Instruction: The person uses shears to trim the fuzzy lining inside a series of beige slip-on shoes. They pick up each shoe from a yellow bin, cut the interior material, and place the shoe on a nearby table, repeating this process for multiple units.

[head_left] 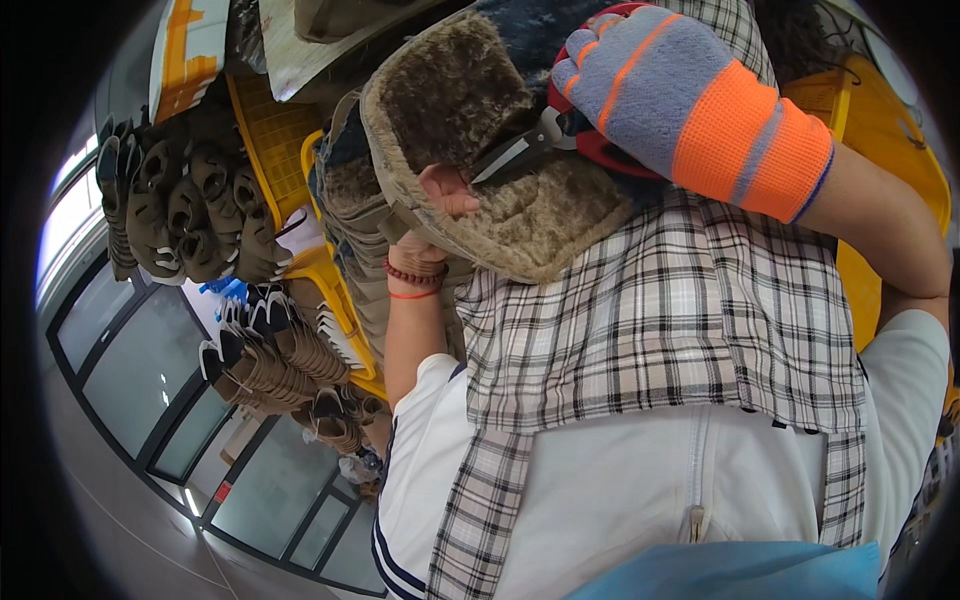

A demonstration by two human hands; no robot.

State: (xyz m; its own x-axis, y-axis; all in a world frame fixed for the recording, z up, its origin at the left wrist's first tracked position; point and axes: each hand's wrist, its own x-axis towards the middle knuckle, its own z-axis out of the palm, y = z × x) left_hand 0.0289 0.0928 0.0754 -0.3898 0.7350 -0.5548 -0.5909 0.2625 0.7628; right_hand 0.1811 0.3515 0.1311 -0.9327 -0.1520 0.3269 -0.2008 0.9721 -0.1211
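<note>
Item: fur-lined boot [480,150], upper centre of the frame, resting on your plaid apron [660,330] — opening toward the upper left.
Your left hand [435,215], bare, grasps the boot's lower rim, thumb curled onto the fleece lining.
Your right hand [665,95], in a grey-and-orange glove, is clenched around red-handled scissors [540,145] — blades nearly closed, long axis slanting down-left, tips touching the lining just beside your left thumb.
Yellow crates [270,130] of boots, upper left.
</note>
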